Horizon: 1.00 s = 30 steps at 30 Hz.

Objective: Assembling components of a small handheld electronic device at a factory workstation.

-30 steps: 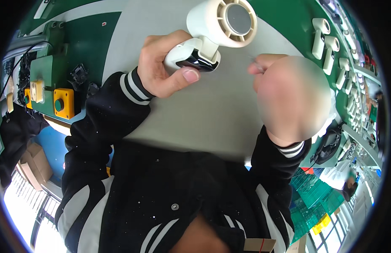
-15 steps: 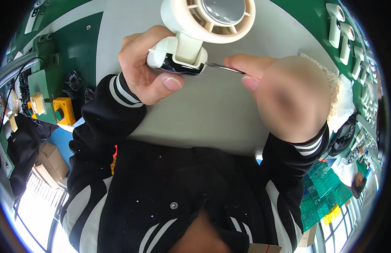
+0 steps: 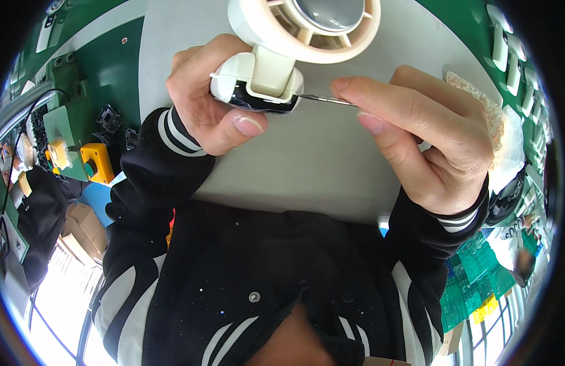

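A small white handheld fan (image 3: 275,72) is gripped by its handle in my left hand (image 3: 212,97), with the round slotted head turned up and away from me. The handle's end facing me is glossy black. Between the thumb and forefinger of my right hand (image 3: 435,131) is a thin metal tweezer-like tool (image 3: 331,99), its exact kind partly hidden by the fingers. The tool's tip touches the handle's right side, at the seam beside the fan's neck.
Under my hands lies a grey work surface (image 3: 307,158). At left are a yellow box with a green button (image 3: 96,163) and black parts (image 3: 109,119). More white fans (image 3: 502,46) line the right side, near a plastic bag (image 3: 508,137). Green crates (image 3: 477,274) stand lower right.
The fan has shifted and tilted slightly. My right hand has moved a little to the right, and the tool's tip stays at the handle's side.
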Each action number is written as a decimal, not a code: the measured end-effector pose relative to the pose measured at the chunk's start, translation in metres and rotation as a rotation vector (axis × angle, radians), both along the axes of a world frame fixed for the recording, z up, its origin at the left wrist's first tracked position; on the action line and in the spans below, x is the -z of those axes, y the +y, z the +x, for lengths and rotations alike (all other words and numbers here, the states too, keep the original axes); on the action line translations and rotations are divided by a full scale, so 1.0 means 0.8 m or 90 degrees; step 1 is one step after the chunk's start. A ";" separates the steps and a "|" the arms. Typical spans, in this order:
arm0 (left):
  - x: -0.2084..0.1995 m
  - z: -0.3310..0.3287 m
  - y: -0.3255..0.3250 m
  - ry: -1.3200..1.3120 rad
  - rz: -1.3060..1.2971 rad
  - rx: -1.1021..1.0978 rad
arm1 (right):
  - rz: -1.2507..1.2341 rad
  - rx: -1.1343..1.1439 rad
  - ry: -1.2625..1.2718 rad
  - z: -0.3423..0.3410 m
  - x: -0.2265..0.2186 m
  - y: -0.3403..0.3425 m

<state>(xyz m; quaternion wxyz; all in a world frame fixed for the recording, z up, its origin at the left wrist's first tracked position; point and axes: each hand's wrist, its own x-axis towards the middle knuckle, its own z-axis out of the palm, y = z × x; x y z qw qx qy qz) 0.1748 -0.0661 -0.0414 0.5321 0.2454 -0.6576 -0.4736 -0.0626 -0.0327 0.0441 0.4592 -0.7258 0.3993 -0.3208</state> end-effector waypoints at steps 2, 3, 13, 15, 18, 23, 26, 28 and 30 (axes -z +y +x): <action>0.000 0.000 0.000 -0.001 0.000 0.000 | 0.000 -0.003 -0.001 -0.003 0.000 -0.001; 0.000 0.000 -0.001 0.000 0.000 0.001 | -0.001 -0.004 -0.001 -0.004 0.000 -0.001; -0.009 -0.005 -0.003 -0.030 0.021 0.055 | 0.003 -0.001 0.006 -0.025 -0.003 0.012; -0.012 -0.004 -0.004 -0.071 0.028 0.073 | 0.008 -0.002 0.012 -0.029 -0.002 0.016; -0.015 -0.001 -0.004 -0.130 0.041 0.099 | 0.017 -0.004 0.023 -0.033 -0.002 0.022; -0.019 -0.004 -0.007 -0.179 0.073 0.130 | 0.017 -0.007 0.023 -0.041 -0.001 0.026; -0.014 -0.005 -0.008 -0.179 0.085 0.144 | 0.027 -0.005 0.026 -0.051 0.002 0.029; -0.008 -0.006 -0.009 -0.161 0.082 0.152 | 0.036 -0.004 0.030 -0.060 0.005 0.032; -0.003 -0.007 -0.010 -0.144 0.080 0.160 | 0.045 -0.001 0.032 -0.069 0.008 0.036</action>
